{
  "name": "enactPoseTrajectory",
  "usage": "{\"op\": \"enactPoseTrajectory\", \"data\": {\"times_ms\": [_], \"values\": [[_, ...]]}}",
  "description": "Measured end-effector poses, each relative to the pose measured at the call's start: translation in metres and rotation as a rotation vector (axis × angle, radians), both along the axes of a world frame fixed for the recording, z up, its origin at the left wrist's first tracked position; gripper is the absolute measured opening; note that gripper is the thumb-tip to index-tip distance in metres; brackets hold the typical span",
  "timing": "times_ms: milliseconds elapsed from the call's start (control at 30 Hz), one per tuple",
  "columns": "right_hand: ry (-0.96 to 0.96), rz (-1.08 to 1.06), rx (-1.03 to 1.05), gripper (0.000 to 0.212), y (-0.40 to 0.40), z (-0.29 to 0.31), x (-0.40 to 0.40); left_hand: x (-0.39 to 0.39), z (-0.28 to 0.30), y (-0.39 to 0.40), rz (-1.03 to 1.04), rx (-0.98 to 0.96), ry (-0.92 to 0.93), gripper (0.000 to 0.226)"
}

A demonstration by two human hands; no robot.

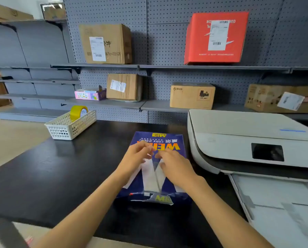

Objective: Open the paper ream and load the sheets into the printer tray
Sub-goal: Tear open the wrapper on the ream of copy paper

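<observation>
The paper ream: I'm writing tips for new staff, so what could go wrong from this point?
1. Both hands pull the paper ream wrapper apart along its top seam; a hard tear might crease the top sheets.
2. The near end is already ragged, so sheets could slide out onto the black table when the ream is lifted toward the printer tray.

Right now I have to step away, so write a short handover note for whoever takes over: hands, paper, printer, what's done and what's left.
Left hand and right hand: both on top of the paper ream, fingers pinching the wrapper flaps at the centre seam.
Ream: flat on the black table, just left of the printer.
Done: wrapper torn at the near end and seam partly parted, white showing.
Left: finish peeling the wrapper, lift out the sheets, load them into the printer tray, which sticks out at the near right.
</observation>
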State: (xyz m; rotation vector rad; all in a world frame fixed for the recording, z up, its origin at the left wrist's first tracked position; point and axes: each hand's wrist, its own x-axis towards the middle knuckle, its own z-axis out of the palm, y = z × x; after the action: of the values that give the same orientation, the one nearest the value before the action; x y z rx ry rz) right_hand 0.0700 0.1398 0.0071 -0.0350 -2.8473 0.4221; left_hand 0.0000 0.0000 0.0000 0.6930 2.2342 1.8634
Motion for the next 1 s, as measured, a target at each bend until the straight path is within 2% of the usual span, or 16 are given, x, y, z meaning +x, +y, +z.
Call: {"op": "enactPoseTrajectory", "data": {"times_ms": [167,400,633,800,1000], "values": [[-0.005,-0.012,0.021,0.028,0.003,-0.012,-0.012,-0.006,-0.018,-0.003,0.041,-0.004,0.048,0.024],[0.037,-0.012,0.033,0.022,-0.001,-0.022,-0.018,-0.007,-0.036,0.003,0.111,-0.304,0.227,0.039],[0.034,-0.035,-0.015,0.017,-0.001,-0.021,-0.023,-0.007,-0.04,0.006,0.093,-0.479,0.348,0.051],[-0.013,-0.054,0.001,0.012,-0.005,-0.017,-0.03,-0.015,-0.05,0.007,0.113,-0.656,0.401,0.036],[-0.038,-0.059,0.029,0.02,-0.005,-0.02,-0.034,-0.018,-0.05,0.01,0.135,-0.73,0.41,0.038]]}}
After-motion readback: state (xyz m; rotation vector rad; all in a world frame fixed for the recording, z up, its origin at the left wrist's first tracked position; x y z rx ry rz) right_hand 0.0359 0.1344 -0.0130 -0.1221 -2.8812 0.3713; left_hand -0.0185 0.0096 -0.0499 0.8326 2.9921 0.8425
